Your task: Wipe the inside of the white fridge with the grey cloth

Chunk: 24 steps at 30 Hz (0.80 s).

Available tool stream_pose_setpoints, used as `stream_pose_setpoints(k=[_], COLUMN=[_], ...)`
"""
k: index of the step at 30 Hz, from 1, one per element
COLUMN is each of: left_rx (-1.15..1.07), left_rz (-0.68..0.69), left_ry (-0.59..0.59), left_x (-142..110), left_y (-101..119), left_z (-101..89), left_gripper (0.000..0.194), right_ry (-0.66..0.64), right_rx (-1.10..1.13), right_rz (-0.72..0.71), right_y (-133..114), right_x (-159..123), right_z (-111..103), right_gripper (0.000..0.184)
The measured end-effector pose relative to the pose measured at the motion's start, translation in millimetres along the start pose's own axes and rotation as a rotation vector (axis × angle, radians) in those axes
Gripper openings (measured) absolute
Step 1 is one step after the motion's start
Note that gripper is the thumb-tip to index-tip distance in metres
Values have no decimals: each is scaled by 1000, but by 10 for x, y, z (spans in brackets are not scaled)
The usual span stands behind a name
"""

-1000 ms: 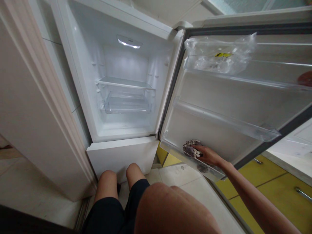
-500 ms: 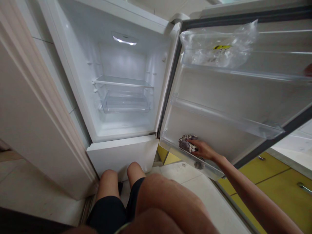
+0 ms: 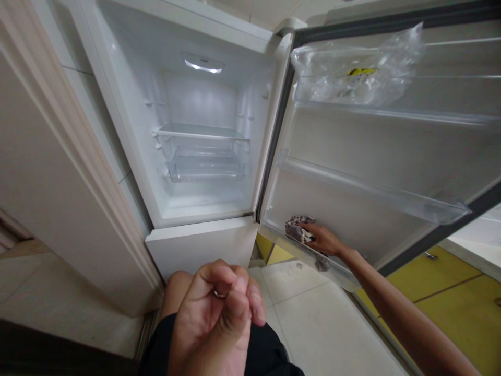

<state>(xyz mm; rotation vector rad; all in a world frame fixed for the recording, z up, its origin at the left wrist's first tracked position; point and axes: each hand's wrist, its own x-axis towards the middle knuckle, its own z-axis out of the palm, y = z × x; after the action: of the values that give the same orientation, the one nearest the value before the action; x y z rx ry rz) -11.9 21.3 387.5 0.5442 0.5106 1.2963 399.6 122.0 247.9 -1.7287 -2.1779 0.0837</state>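
Note:
My right hand [image 3: 323, 239] reaches into the lowest shelf of the open fridge door [image 3: 344, 141]. Its fingers are closed on a bunched, patterned cloth [image 3: 294, 230] in dark and pale tones, which sits against the door's inner wall. Part of the cloth is hidden behind the fingers. Through the clear door shelf [image 3: 344, 277] a dark smudge shows below the hand. Close to the camera, over my lap, my left hand [image 3: 219, 318] has its palm turned up and its fingers curled to meet the thumb. A ring is on one finger, and I see nothing held there.
A white fridge compartment [image 3: 201, 99] holds a glass shelf [image 3: 203, 130] and a clear drawer [image 3: 207, 168]. A crumpled clear plastic bag [image 3: 360, 78] lies in the top door shelf. Yellow cabinets [image 3: 446, 292] stand behind the door. A door frame [image 3: 78, 156] borders the left.
My left hand has come up into view, with its fingers drawn together over my lap. The right hand stays on the cloth in the door shelf. The view has shifted slightly.

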Motion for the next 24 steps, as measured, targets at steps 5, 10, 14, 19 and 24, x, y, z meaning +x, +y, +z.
stream_pose_setpoints(k=[5,10,14,19,24], left_rx=[-28,-10,26,31,74], left_rz=[-39,-39,-16,92,232], left_ry=[28,77,131,165,247], left_x=[86,141,145,150,169], left_y=[-187,-304,-335,-385,-465], left_z=[-134,-260,-285,-280,-273], left_gripper=[32,33,31,30,28], right_ry=[30,94,170,277,381], right_rx=[9,38,56,49,24], right_rz=[9,49,14,-18,-22], right_y=[8,16,-22,-129,-255], right_x=[12,91,242,474,779], right_z=[24,60,77,93,54], right_gripper=[64,65,66,66,67])
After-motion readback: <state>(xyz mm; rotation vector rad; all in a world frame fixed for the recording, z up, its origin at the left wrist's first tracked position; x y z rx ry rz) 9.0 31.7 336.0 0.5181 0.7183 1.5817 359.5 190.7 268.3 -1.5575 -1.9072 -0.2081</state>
